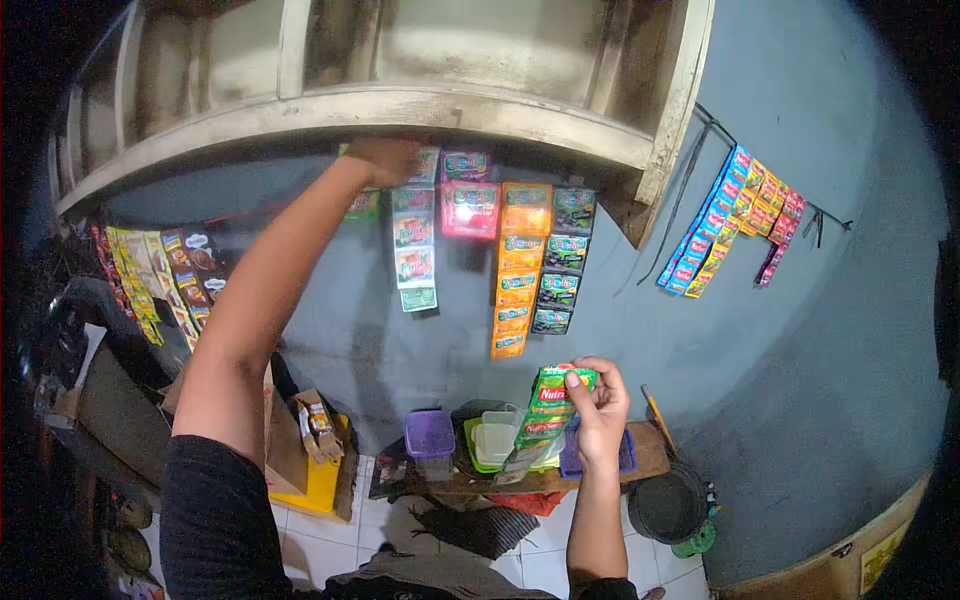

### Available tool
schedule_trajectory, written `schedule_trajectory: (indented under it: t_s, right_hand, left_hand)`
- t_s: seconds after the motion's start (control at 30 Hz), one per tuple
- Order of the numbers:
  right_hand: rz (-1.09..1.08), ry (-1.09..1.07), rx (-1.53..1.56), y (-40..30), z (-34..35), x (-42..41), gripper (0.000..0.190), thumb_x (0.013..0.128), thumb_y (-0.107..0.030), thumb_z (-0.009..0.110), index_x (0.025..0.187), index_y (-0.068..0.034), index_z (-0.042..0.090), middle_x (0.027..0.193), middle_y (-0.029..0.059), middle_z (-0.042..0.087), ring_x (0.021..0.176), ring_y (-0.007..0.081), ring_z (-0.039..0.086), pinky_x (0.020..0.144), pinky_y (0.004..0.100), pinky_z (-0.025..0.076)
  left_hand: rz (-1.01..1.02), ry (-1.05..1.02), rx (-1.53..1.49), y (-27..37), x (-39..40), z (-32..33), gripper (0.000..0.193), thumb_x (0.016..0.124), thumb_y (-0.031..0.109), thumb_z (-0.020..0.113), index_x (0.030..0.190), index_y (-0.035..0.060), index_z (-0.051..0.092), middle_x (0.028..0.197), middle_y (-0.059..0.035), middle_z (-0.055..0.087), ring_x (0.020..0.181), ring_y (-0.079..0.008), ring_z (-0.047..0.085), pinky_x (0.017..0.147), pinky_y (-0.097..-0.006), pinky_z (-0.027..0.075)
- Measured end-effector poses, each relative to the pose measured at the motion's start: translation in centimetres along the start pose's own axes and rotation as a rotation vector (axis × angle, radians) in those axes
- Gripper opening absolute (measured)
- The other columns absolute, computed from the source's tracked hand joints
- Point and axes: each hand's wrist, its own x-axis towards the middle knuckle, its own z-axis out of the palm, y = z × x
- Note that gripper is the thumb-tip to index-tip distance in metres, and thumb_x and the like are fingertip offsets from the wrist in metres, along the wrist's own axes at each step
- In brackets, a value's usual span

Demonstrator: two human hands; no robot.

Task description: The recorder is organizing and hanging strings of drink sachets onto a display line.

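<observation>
My right hand (600,420) grips the top end of a strip of green NutriSari drink sachets (549,409), thumb in front, with the strip hanging down in front of the wall. My left hand (394,161) is raised under the wooden ledge, blurred, at the top of a pale Teajus sachet strip (415,240); whether its fingers grip anything is not clear. Beside it hang purple Jasjus sachets (465,165), a pink sachet (470,210), an orange Jasjus strip (516,270) and a black Jasjus strip (559,259). A green sachet (361,205) shows partly behind my left wrist.
Overhead juts a wooden-framed ledge (465,109). More sachet strips hang at right (705,217) and left (176,270). Below stands a wooden bench (649,450) with a purple container (430,435) and a blue basket (628,450). A black bucket (667,502) and a small carton (321,427) flank it.
</observation>
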Motion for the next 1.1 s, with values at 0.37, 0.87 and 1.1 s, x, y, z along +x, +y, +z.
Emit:
schedule_trajectory:
  t_s: [0.37,0.87,1.1]
  right_hand:
    - [0.011,0.028,0.034,0.2,0.5,-1.9,0.020,0.084,0.002,0.064,0.102,-0.001,0.057,0.097,0.0060,0.061,0.087,0.0094,0.058,0.075,0.0233,0.046]
    - [-0.090,0.112,0.081,-2.1,1.1,-4.0,0.021,0.082,0.002,0.062,0.103,-0.001,0.057,0.098,0.0053,0.061,0.091,0.0104,0.057,0.080,0.0245,0.045]
    - [-0.114,0.198,0.163,-3.2,-3.5,-5.8,0.024,0.078,0.004,0.057,0.101,-0.001,0.053,0.097,0.0054,0.059,0.092,0.0120,0.056,0.082,0.0256,0.043]
  left_hand:
    - [-0.018,0.385,0.123,-6.5,4.6,8.0,0.071,0.078,0.030,0.059,0.141,0.0099,0.033,0.146,-0.0217,0.030,0.133,-0.0389,0.031,0.110,-0.0454,0.027]
    - [-0.131,-0.003,-0.259,1.0,-3.7,-0.5,0.067,0.076,0.047,0.067,0.127,0.0077,0.052,0.128,-0.0193,0.053,0.119,-0.0345,0.050,0.098,-0.0419,0.041]
    - [0.398,0.540,-0.696,14.5,-15.3,6.3,0.058,0.065,0.031,0.080,0.113,0.0068,0.058,0.118,-0.0118,0.058,0.107,-0.0320,0.057,0.090,-0.0426,0.044]
